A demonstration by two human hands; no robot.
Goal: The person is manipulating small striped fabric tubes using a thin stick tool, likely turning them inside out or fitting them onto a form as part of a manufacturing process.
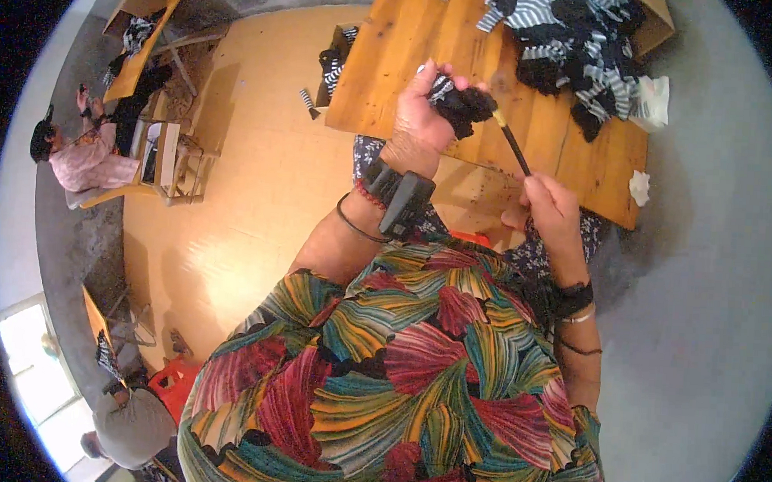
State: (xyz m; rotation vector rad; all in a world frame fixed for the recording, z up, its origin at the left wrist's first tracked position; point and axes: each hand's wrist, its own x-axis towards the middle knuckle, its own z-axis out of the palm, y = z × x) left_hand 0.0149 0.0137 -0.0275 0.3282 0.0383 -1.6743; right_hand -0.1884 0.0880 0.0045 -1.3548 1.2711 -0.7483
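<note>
My left hand (421, 118) is raised over the near part of the wooden table (421, 36), its fingers closed round a small black knit piece (462, 106) with grey-and-white stripes. The piece has a fuzzy black end that faces right. My right hand (553, 209) grips the lower end of a thin dark stick (515, 150), which slants up to the left. Its tan upper end (499, 117) meets the fuzzy black part; whether it goes into the knit, I cannot tell.
A heap of black and striped knit pieces (575, 55) lies at the table's far right, with a cardboard box (656, 24) and a white packet (653, 101) beside it. A white scrap (639, 188) sits near the right edge. Two people (97, 155) (132, 424) sit at the left.
</note>
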